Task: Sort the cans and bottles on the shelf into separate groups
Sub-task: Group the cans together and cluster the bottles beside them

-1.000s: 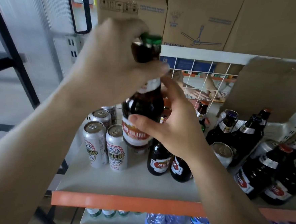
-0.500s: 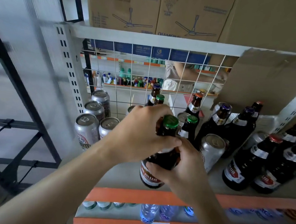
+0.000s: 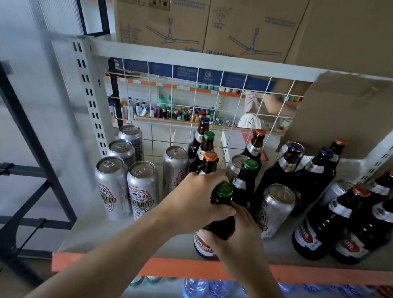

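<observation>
Held bottle: dark brown glass bottle with a green cap and red-and-white label, at the front edge of the white metal shelf, about midway along it. I cannot tell whether its base rests on the shelf or hangs just above it.
Long axis: near upright, cap uppermost.
Left hand: the left hand comes in from the left and is wrapped round the neck and shoulder, just under the cap.
Right hand: the right hand comes in from the front right, with its fingers curled round the lower body at the top of the label.
Relation that matters: both hands are clamped on the bottle, so nothing needs reaching for. The open question is which way it goes. The dark bottles mostly lie to its right and the cans to its left, so a move to the right looks likely, on the right hand's side.
Can cluster: four silver drink cans with red-and-blue crests stand together at the shelf's left end.
Stray cans: one silver can behind the left hand and one silver can just right of the held bottle stand among the bottles.
Bottle cluster: two large dark bottles with red labels stand near the front right corner.
Progress: the sorting looks only partly done.
</observation>
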Tool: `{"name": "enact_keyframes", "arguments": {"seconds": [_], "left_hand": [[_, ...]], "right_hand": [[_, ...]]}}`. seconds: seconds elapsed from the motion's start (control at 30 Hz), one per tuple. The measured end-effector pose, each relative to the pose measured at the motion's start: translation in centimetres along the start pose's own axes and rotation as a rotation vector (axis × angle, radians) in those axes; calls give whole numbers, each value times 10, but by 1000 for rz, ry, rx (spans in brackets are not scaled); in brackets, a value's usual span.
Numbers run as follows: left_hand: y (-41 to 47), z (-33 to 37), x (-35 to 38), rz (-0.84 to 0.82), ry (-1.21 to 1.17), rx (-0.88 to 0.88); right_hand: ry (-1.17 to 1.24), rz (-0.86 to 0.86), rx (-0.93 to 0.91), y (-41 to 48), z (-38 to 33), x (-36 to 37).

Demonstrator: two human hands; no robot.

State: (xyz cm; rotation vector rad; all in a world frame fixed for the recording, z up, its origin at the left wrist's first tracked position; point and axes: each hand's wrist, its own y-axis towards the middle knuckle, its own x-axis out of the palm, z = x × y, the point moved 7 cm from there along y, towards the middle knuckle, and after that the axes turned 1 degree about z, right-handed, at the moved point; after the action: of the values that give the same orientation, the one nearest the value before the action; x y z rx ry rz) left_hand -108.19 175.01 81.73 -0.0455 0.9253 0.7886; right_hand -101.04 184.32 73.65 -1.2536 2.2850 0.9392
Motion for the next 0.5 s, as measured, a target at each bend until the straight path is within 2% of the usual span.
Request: {"name": "enact_keyframes", "arguments": {"seconds": [0.3, 0.4, 0.5], "left_hand": [[8, -3, 4, -10, 92, -3], [7, -7, -9, -56, 36, -25], [13, -18, -45, 52, 46, -53]], "right_hand": [[0, 36, 5, -1, 8, 4], [-1, 101, -20, -2, 7, 2], [-13, 128, 5, -3, 11, 2]]}}
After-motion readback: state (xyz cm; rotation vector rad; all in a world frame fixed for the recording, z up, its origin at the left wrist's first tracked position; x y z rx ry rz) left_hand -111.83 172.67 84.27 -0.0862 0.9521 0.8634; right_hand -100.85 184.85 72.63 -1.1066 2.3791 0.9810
